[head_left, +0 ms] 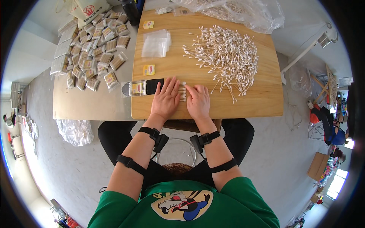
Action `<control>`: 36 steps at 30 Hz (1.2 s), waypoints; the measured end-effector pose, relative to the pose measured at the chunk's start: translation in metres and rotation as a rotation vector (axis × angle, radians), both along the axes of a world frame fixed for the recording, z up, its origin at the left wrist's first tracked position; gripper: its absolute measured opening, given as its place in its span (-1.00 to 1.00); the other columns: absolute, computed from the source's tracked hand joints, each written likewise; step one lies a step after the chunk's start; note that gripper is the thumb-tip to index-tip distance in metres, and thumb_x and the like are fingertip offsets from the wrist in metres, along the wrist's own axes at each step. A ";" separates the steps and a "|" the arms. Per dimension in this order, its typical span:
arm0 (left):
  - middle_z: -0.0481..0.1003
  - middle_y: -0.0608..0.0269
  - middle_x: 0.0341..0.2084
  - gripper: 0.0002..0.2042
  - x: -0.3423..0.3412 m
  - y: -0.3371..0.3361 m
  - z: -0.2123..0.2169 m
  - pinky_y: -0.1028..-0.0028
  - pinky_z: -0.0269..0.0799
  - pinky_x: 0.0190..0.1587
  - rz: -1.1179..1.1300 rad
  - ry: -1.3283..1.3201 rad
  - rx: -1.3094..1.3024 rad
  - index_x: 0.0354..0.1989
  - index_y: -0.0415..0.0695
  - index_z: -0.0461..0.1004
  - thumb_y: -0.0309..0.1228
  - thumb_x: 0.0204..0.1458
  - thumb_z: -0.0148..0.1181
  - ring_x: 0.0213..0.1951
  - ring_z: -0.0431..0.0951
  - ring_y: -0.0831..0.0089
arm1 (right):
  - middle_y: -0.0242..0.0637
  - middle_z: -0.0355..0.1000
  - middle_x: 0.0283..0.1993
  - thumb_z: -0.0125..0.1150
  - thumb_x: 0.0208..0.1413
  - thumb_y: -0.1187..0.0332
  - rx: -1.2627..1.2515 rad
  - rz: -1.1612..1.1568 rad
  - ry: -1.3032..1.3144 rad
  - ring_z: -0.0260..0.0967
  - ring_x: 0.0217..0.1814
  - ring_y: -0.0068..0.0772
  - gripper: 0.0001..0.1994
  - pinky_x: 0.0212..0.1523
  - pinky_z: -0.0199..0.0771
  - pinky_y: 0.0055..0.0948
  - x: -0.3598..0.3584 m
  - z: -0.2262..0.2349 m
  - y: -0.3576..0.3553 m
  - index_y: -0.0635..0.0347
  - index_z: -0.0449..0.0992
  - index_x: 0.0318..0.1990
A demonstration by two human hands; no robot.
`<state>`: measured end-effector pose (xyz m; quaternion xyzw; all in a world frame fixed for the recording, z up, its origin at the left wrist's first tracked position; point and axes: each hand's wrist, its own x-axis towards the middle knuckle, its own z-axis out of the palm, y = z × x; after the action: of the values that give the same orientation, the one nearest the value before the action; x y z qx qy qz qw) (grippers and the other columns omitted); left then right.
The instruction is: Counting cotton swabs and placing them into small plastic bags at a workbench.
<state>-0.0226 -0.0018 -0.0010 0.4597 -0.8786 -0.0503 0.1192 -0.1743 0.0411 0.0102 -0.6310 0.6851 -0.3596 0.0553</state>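
My left hand [166, 99] lies flat, fingers stretched forward, over the right part of a black strip [153, 86] and the left part of a row of cotton swabs [183, 92]. My right hand [198, 100] is closed, its fingers bent, with the index fingertip touching the row's right side. What lies under its curled fingers is hidden. Left of my left hand, a clear bag [132, 88] of swabs with a yellow card [137, 89] reaches the strip at the table's left edge. Part of the row is covered by my left hand.
A large heap of loose swabs [228, 57] spreads at right. Clear empty bags [156, 43] and yellow cards [149, 70] lie at left. Many filled packs [102, 45] cover the metal table. A plastic sack [262, 17] stands behind, beside a dark bottle [130, 11].
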 end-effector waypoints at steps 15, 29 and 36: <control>0.18 0.27 0.37 -0.50 0.002 0.000 -0.002 0.15 -0.07 0.42 0.011 0.060 -0.013 0.34 -0.04 0.24 -0.21 0.22 -0.03 0.40 0.10 0.32 | -0.31 0.44 -0.28 0.18 -0.07 0.55 0.014 0.142 0.037 0.39 -0.16 -0.15 -0.78 -0.14 0.47 -0.21 -0.013 0.008 -0.033 0.10 0.60 -0.24; 0.12 0.25 0.40 -0.48 0.002 0.001 -0.002 0.12 -0.17 0.44 0.021 -0.001 0.064 0.37 -0.03 0.19 -0.15 0.26 -0.13 0.43 0.03 0.33 | -0.10 0.34 0.23 0.13 0.06 0.40 0.122 0.333 0.224 0.20 0.34 -0.10 -0.54 0.29 0.23 -0.09 -0.008 0.015 -0.015 0.34 0.40 0.15; 0.06 0.26 0.42 -0.47 0.001 0.002 -0.002 0.15 -0.24 0.46 0.046 0.020 0.049 0.40 -0.05 0.13 -0.14 0.29 -0.21 0.45 -0.04 0.34 | -0.04 0.19 0.37 0.09 0.13 0.33 0.162 0.316 0.365 0.04 0.47 -0.09 -0.44 0.45 -0.03 -0.03 0.005 0.000 0.006 0.32 0.26 0.29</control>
<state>-0.0216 0.0001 -0.0025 0.4819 -0.8651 -0.0736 0.1181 -0.1694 0.0472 0.0101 -0.7782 0.6033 -0.1704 0.0366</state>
